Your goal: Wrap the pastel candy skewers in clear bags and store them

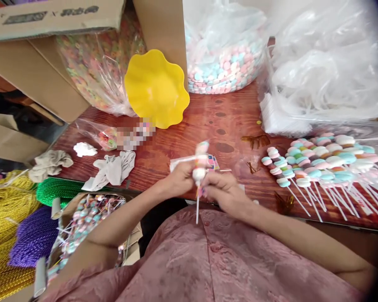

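Between both hands, left hand (180, 178) and right hand (222, 191) pinch an upright candy skewer (199, 167).

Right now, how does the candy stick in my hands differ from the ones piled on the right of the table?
The held candy stick stands upright, pinched by the left hand and right hand; the piled candy sticks lie flat on the table. The held one is single, the piled ones many, overlapping. Both carry pastel candies on white sticks.
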Action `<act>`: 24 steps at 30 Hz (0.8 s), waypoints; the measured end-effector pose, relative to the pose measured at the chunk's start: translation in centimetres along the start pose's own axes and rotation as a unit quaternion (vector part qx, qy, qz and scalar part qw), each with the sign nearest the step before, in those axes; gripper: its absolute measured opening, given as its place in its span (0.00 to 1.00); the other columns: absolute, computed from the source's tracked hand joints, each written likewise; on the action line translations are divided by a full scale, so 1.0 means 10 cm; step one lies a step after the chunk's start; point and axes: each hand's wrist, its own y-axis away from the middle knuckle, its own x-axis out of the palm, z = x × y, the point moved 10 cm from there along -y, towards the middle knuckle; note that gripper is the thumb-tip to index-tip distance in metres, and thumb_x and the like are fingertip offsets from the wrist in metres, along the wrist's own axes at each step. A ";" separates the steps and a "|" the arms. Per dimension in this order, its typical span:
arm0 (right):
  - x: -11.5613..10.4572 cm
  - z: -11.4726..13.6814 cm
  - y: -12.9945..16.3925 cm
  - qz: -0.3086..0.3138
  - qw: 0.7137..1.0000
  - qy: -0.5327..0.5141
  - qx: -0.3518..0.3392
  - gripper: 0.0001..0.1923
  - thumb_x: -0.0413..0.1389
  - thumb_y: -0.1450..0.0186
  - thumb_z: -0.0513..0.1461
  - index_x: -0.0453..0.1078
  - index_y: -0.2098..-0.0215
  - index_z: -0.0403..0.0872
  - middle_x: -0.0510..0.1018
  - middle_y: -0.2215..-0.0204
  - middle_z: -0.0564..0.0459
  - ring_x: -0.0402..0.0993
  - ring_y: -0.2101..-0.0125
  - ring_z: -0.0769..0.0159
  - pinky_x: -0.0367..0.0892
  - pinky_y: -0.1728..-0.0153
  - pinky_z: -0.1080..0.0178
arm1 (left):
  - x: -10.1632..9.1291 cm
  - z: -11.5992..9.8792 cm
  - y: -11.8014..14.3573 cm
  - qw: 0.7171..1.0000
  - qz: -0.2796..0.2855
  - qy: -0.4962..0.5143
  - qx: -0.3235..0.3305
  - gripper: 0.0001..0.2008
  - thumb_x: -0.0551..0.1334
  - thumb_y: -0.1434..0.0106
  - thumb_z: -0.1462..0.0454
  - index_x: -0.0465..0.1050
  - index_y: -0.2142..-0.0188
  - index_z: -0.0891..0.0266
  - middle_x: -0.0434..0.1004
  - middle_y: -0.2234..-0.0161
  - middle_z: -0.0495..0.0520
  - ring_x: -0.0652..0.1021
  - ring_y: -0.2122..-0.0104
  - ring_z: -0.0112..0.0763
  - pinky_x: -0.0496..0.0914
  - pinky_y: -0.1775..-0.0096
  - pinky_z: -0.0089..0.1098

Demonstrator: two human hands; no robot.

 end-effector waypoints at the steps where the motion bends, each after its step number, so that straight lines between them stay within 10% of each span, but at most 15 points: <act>1: 0.18 -0.09 0.01 0.027 0.998 -0.048 0.039 0.09 0.49 0.36 0.39 0.65 0.74 0.47 0.66 0.83 0.60 0.61 0.82 0.73 0.58 0.78 0.67 | -0.10 0.10 0.01 0.997 -0.034 0.069 -0.015 0.14 0.59 0.35 0.58 0.77 0.53 0.60 0.77 0.53 0.57 0.76 0.54 0.38 0.71 0.51 0.38; 8: 0.52 0.14 -0.14 -0.058 0.978 0.113 -0.167 0.14 0.47 0.32 0.42 0.68 0.72 0.47 0.73 0.76 0.52 0.68 0.73 0.66 0.63 0.69 0.62 | -0.50 0.47 0.59 0.957 -0.162 0.218 -0.101 0.46 0.69 0.47 0.45 0.57 0.33 0.54 0.63 0.37 0.62 0.67 0.39 0.45 0.66 0.44 0.39; 13: 1.05 0.60 -0.10 -0.033 0.892 0.272 -0.360 0.13 0.49 0.30 0.42 0.73 0.65 0.46 0.74 0.75 0.50 0.66 0.73 0.64 0.56 0.69 0.60 | -0.57 0.60 1.17 0.952 -0.003 0.218 -0.217 0.21 0.71 0.47 0.52 0.80 0.59 0.64 0.77 0.68 0.53 0.76 0.69 0.29 0.71 0.63 0.29; 17: 1.43 0.60 -0.04 0.044 0.831 0.374 -0.409 0.12 0.52 0.31 0.41 0.73 0.54 0.45 0.74 0.76 0.52 0.66 0.75 0.65 0.55 0.71 0.61 | -0.99 1.01 2.12 0.933 -0.006 0.127 -0.337 0.13 0.70 0.47 0.55 0.81 0.69 0.64 0.76 0.73 0.51 0.73 0.72 0.26 0.69 0.67 0.26; 19: 1.36 0.47 -0.03 0.059 0.833 0.389 -0.388 0.12 0.53 0.31 0.41 0.73 0.52 0.46 0.75 0.75 0.53 0.68 0.75 0.65 0.57 0.71 0.61 | -1.13 1.33 2.86 0.881 -0.013 0.063 -0.468 0.12 0.67 0.42 0.57 0.81 0.68 0.64 0.77 0.72 0.53 0.75 0.69 0.29 0.70 0.65 0.28; 21: 1.14 0.30 0.01 0.054 0.848 0.388 -0.358 0.11 0.51 0.29 0.42 0.74 0.59 0.48 0.76 0.73 0.52 0.69 0.75 0.64 0.58 0.72 0.61 | -1.19 1.59 3.74 0.770 0.009 -0.046 -0.637 0.09 0.66 0.40 0.59 0.80 0.65 0.63 0.80 0.67 0.53 0.77 0.66 0.31 0.72 0.62 0.30; 24: 0.75 0.07 0.10 0.036 0.865 0.373 -0.333 0.14 0.48 0.29 0.43 0.75 0.63 0.49 0.79 0.68 0.48 0.71 0.76 0.62 0.59 0.74 0.58 | -1.06 1.71 4.52 0.668 0.049 -0.110 -0.734 0.14 0.66 0.38 0.60 0.76 0.56 0.68 0.78 0.57 0.60 0.78 0.60 0.39 0.75 0.58 0.40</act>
